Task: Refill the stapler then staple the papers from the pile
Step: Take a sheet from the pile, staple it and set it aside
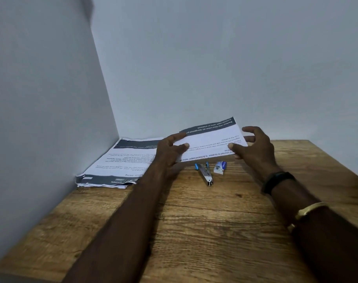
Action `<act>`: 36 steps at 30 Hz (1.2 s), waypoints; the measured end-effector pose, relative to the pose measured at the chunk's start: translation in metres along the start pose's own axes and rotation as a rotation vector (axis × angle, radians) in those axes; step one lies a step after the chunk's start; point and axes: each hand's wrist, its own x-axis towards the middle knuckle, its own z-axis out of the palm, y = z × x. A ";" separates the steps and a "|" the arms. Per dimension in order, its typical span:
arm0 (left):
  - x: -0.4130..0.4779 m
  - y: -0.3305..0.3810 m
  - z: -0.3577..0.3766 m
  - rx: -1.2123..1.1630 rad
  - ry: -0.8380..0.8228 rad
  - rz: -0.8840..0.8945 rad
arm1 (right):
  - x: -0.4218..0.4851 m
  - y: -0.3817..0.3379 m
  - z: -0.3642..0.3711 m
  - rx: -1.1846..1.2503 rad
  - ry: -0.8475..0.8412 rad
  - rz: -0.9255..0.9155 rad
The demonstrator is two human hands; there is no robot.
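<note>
Both hands hold a set of printed sheets (210,139) lifted above the wooden table (204,221). My left hand (171,153) grips the sheets' left edge, thumb on top. My right hand (255,148) is at the right edge, thumb on the paper and fingers spread behind it. Below the sheets lies a metal stapler (205,174) with blue handles, open on the table. A small blue and white staple box (220,167) sits just right of it. The paper pile (121,162) lies in the far left corner against the wall.
Grey walls close the table at the left and the back. The table's right edge runs diagonally at the far right. A black band and a gold bangle are on my right wrist.
</note>
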 end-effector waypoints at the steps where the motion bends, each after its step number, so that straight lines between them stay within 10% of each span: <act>1: 0.000 -0.001 0.001 0.011 0.005 -0.001 | 0.000 0.002 0.000 -0.038 -0.001 -0.006; 11: 0.004 -0.009 0.004 0.338 0.243 0.217 | -0.015 -0.012 0.012 -0.640 -0.001 -0.226; 16: 0.004 -0.011 0.000 0.383 0.323 0.227 | -0.041 -0.037 0.036 -0.804 -0.379 -0.118; 21: 0.001 -0.011 0.000 0.366 0.379 0.245 | -0.055 -0.042 0.050 -0.971 -0.381 -0.135; 27: 0.000 -0.007 -0.002 0.381 0.412 0.249 | -0.047 -0.037 0.044 -0.711 -0.340 -0.059; 36: -0.002 -0.004 0.001 0.314 0.432 0.264 | -0.028 -0.030 0.030 0.564 -0.268 0.382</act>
